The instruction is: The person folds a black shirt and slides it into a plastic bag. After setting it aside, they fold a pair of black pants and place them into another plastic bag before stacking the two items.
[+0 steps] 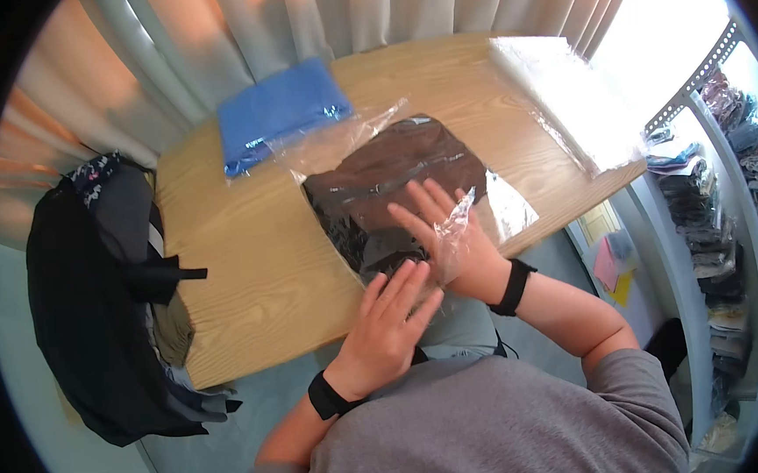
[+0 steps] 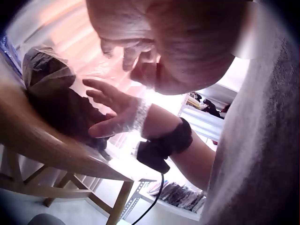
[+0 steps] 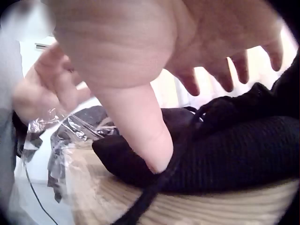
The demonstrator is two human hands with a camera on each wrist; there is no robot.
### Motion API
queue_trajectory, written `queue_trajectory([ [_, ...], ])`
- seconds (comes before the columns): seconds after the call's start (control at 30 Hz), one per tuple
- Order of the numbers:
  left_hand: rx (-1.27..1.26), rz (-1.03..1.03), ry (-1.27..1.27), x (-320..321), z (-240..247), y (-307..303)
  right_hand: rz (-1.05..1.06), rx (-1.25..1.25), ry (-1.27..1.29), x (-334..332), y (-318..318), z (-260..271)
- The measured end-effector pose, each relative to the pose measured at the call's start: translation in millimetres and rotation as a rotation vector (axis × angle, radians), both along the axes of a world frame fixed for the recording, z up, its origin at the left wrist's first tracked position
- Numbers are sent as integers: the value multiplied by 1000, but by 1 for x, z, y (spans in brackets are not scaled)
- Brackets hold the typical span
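Note:
A dark folded garment (image 1: 413,159) lies in a clear plastic bag (image 1: 337,143) on the table. Its ribbed black fabric (image 3: 234,154) and a dark cord (image 3: 187,140) show up close in the right wrist view. My right hand (image 1: 464,252) is over the garment's near right part, fingers spread, a crinkled piece of clear plastic (image 1: 455,222) lying across it. In the right wrist view its thumb (image 3: 145,126) points down against the dark fabric. My left hand (image 1: 391,323) is at the bag's near edge with fingers extended, looking blurred in the right wrist view.
A blue bagged bundle (image 1: 282,111) lies at the back left of the wooden table (image 1: 243,307). Clear plastic bags (image 1: 567,100) lie at the back right. Dark clothes (image 1: 85,301) hang over the left side. Shelves of folded packets (image 1: 703,214) stand at right.

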State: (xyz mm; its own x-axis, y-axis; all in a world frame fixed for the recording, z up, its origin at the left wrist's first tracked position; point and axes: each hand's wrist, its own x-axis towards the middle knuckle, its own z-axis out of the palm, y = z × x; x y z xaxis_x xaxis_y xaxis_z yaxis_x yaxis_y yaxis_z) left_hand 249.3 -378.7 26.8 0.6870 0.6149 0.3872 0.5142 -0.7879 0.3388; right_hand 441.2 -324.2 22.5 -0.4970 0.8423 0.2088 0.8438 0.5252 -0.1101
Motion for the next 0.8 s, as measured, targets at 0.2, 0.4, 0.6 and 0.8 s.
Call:
queue_trajectory([
  [0.2,-132,-357,300,24,-5,-11,7,8,1,-2,3,-20],
  [0.4,185,125,439,26,-46,-10,-23,-38,-132,-14,21,-27],
  [0.6,185,130,454,26,-51,-10,-62,-178,-66,-39,70,-22],
  [0.8,165,101,426,23,-56,-10,-83,-216,12,-47,118,-28],
])
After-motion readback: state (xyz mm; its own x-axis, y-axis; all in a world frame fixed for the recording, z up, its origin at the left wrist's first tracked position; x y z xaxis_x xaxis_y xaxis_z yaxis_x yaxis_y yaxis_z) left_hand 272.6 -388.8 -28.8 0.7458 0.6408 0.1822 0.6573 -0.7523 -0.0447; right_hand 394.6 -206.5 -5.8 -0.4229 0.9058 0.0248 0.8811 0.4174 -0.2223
